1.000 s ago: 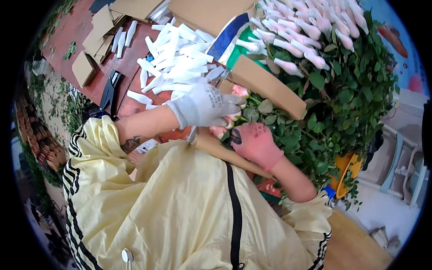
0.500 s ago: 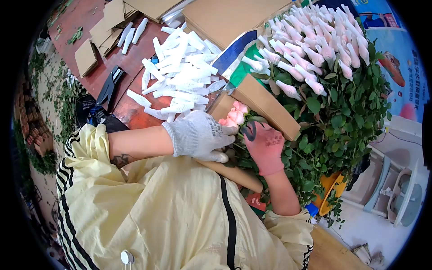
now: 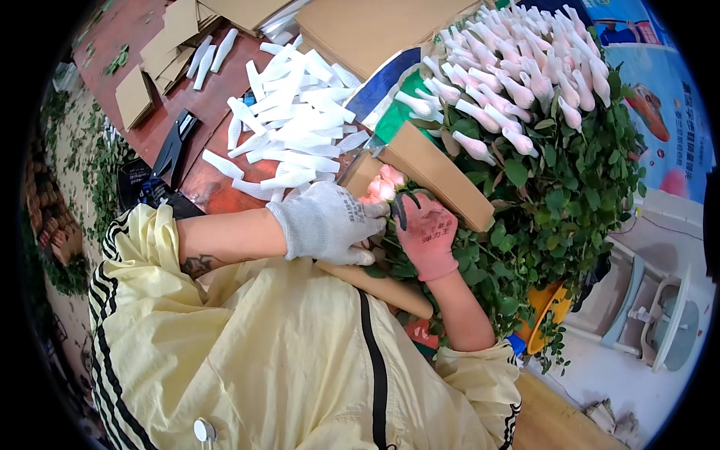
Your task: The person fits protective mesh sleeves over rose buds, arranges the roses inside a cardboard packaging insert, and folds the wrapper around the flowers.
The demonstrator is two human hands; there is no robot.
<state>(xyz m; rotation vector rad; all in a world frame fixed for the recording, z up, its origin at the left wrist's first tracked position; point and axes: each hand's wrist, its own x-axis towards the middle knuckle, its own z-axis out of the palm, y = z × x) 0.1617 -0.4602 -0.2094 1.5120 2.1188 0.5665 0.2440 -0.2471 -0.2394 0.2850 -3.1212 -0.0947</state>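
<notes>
A small bunch of pink roses (image 3: pixel 386 182) lies in a folded cardboard wrapper (image 3: pixel 439 176), heads toward the table. My left hand (image 3: pixel 334 223), in a grey-white glove, curls its fingers and thumb around the near side of the bunch, just below the heads. Facing it, my right hand (image 3: pixel 426 234), in a pink glove with dark marks, is closed with its fingertips at the stems under the blooms. What the fingertips pinch is mostly covered. The wrapper's near edge (image 3: pixel 379 286) shows below my left hand.
Many white mesh sleeves (image 3: pixel 296 127) are heaped on the red table (image 3: pixel 217 139). A black stapler (image 3: pixel 175 146) lies to their left. Cardboard sheets (image 3: pixel 375 30) are at the back. On the right stands a big mass of netted roses (image 3: pixel 517 82) with leafy stems (image 3: pixel 555 202).
My right hand has shifted slightly up and left, closer to the rose heads and my left hand. My left hand stays at the bunch. The whole view has drifted a little.
</notes>
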